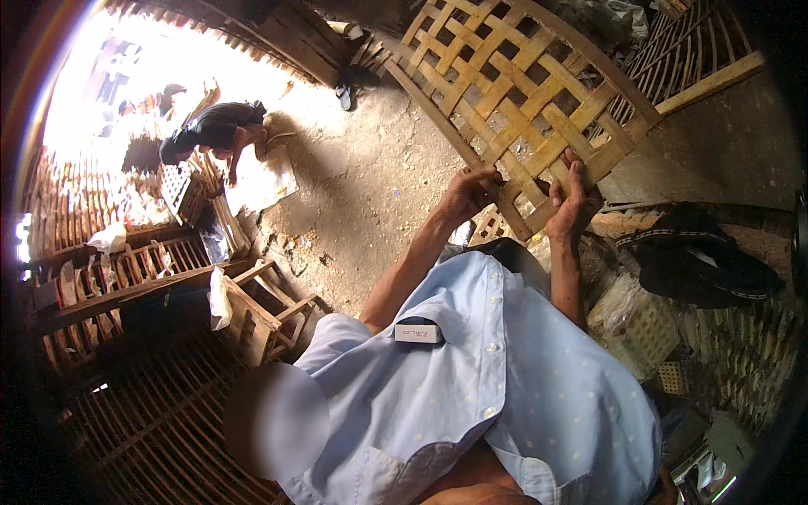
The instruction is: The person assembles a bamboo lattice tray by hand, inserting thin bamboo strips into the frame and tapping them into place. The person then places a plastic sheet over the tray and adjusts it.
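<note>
A panel of wide, pale bamboo strips woven in an open lattice [551,126] is held up in front of me. A curved bamboo strip [623,94] edges it on the right, and a straight slat [439,122] runs along its left side. At its near left corner, my left hand [470,195] has its fingers closed on the edge. My right hand [574,202] grips the near edge a little further right, fingers lying up against the weave. Part of the left fingertips is hidden behind the strips.
To the left stand a small wooden stool [261,311] and a slatted bamboo bench [126,286]. Further off, a person in dark clothing [219,126] bends over a pale sheet on the floor. On the right lie a black bag [699,257] and a plastic-wrapped bundle [631,324].
</note>
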The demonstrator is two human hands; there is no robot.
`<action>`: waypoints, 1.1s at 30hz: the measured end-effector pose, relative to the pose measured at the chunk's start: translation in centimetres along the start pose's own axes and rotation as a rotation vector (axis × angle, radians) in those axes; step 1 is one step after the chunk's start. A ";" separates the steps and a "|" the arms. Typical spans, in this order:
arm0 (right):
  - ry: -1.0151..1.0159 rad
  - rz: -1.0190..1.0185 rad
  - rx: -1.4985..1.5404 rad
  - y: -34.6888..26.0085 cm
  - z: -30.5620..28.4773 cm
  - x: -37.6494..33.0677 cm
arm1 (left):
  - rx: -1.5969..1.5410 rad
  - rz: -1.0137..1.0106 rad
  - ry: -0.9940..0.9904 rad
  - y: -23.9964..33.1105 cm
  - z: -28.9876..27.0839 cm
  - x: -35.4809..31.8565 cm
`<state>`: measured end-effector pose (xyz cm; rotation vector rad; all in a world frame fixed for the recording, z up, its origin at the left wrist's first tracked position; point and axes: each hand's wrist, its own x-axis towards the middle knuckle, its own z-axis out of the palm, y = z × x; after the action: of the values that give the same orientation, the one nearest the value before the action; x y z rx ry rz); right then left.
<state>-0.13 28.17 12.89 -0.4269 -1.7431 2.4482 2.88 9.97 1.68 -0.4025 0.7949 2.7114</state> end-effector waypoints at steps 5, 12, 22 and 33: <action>0.009 0.009 0.004 0.1 -0.3 0.8 | 0.209 -0.117 0.056 1.0 1.9 -0.2; 0.005 -0.004 -0.009 0.9 -0.7 1.0 | 0.108 -0.058 -0.028 0.4 0.1 0.6; 0.069 0.064 0.080 0.3 -0.8 1.1 | 0.294 -0.086 -0.083 0.8 3.2 -1.4; 0.047 -0.032 0.006 0.4 0.3 0.5 | 0.394 -0.011 0.306 -0.2 2.9 0.9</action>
<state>-0.63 27.87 12.54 -0.4487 -1.7104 2.4008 1.62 11.93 3.58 -0.7304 1.3703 2.4281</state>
